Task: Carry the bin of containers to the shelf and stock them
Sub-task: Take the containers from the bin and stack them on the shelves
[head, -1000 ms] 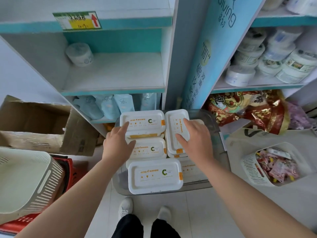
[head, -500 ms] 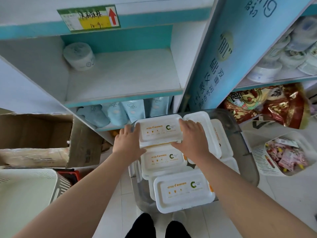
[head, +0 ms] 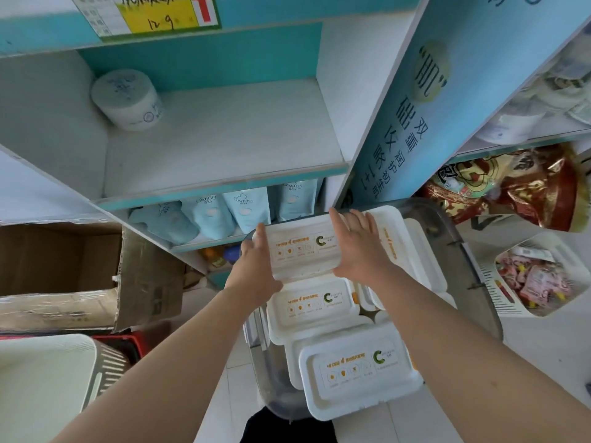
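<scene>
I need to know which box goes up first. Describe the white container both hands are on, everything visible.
The top container is a white rectangular lidded box with rounded corners, matte like moulded pulp or foam. Its lid bears orange print, small icons and a green C logo. It lies flat, lid up, at the far end of the clear bin, atop other such boxes. The left hand grips its left end, the right hand its right.

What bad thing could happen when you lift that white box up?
The top container is gripped only at its ends by the left hand and right hand, so it might slip. The containers left in the bin are stacked unevenly and could slide. The shelf edge is close and could catch it.
</scene>
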{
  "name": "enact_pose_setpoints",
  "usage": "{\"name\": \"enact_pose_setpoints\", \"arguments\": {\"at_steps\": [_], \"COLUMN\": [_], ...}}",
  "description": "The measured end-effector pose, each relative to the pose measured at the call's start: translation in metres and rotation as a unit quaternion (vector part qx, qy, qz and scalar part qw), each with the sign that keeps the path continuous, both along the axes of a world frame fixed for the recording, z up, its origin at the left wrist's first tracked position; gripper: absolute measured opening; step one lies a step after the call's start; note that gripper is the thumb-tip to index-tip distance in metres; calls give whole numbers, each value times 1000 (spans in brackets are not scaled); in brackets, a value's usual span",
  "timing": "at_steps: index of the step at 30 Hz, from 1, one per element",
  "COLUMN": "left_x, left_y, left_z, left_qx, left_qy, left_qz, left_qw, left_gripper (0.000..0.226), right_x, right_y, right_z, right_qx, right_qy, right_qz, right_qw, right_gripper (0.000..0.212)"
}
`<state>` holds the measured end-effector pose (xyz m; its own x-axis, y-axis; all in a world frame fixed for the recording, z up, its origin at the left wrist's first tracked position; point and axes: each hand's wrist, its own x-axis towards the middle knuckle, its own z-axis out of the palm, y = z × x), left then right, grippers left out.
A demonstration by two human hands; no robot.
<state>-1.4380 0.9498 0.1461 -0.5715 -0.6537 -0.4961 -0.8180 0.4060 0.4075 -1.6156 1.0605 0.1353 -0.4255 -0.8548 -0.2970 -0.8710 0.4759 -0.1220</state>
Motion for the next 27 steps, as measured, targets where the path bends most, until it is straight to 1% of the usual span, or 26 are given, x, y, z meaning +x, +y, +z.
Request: {"name": "enact_pose_setpoints", "arguments": {"at_steps": [3, 6, 7, 10, 12, 14, 17, 20, 23, 27], "left_x": [6, 12, 14, 21, 28, 36, 49, 60, 67, 73], "left_y": [-2, -2, -1, 1, 4, 10, 21, 29, 35, 40], "left_z": [4, 19, 27, 58, 84, 113, 160, 203, 240, 284], "left_qx": [-5, -14, -18, -41, -55, -60, -65, -58, -63, -82], "left_qy": [12, 19, 28, 59, 90, 138, 215, 293, 336, 396], "left_qz": [19, 29, 31, 27, 30, 42, 67, 117, 143, 179], "left_qw": [1000, 999, 999, 997, 994, 988, 972, 947, 929, 897], "left_gripper": [117, 119, 119, 116, 111, 102, 90, 79, 73, 59], "right_x": [1, 4, 5, 8, 9, 10, 11, 10, 11, 12], "right_y": [-1, 0, 1, 7, 12, 16, 23, 31, 33, 36], "right_z": [4, 17, 23, 58, 85, 112, 158, 209, 252, 303], "right_qx": [-30, -55, -64, -89, -104, -124, -159, -187, -232, -289], "right_qy": [-5, -22, -46, -161, -183, -192, -213, -215, -221, -244], "right_qz": [10, 16, 12, -17, -13, -11, -15, -24, -25, -17], "right_qw": [999, 998, 997, 983, 977, 974, 964, 958, 947, 926], "right_gripper": [116, 115, 114, 113, 114, 109, 106, 102, 96, 81]}}
